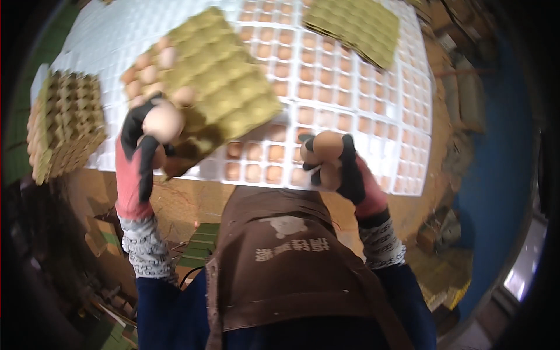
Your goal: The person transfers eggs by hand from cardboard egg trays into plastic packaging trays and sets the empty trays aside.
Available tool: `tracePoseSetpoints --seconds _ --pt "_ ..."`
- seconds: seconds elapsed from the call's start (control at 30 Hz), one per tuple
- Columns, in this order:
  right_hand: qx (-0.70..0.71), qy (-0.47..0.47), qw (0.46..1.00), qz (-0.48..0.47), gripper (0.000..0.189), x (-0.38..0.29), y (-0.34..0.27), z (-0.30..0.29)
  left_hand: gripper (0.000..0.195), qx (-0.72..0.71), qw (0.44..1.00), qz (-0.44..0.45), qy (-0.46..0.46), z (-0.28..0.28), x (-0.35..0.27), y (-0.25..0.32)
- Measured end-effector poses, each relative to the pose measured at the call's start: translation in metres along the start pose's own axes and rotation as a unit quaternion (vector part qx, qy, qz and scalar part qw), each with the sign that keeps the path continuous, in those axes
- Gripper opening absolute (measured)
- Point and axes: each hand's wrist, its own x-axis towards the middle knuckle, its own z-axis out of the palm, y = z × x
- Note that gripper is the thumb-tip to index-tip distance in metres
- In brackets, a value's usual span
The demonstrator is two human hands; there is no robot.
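My left hand (136, 159), in a red and black work glove, grips brown eggs (163, 123) over the left edge of a tilted yellowish pulp egg tray (223, 78). Several loose eggs (148, 74) sit along that tray's left side; its other visible cups hold none. My right hand (356, 177), gloved the same way, has several eggs (327, 146) bunched in its fingers. Beneath it lies the near edge of the white plastic egg trays (286, 183), where many cells hold brown eggs (275, 152). My fingers partly hide the held eggs.
More pulp trays (356, 28) lie atop the filled cells at the far right. To the left stands a pulp tray stack (76, 105) with eggs along its outer side. White trays (113, 35) extend to the back left. My brown apron (280, 280) bears writing.
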Motion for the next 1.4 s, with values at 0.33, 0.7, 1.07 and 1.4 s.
tracePoseSetpoints --seconds 0.33,0.7,1.07,1.4 --pt "-0.485 0.327 0.794 -0.166 0.039 0.009 0.131 -0.175 0.034 -0.038 0.966 -0.155 -0.202 0.286 0.021 -0.157" --pt "0.086 0.273 0.951 -0.115 0.025 0.009 0.143 -0.272 0.038 -0.086 0.916 -0.314 -0.233 0.281 0.003 -0.156" --pt "-0.471 0.292 0.784 -0.279 0.045 0.034 0.162 -0.249 0.052 0.38 0.923 -0.008 -0.06 0.269 0.02 -0.163" --pt "-0.29 0.078 0.85 -0.434 0.04 0.091 -0.009 -0.023 0.045 0.266 0.911 0.248 -0.193 0.208 -0.032 -0.141"
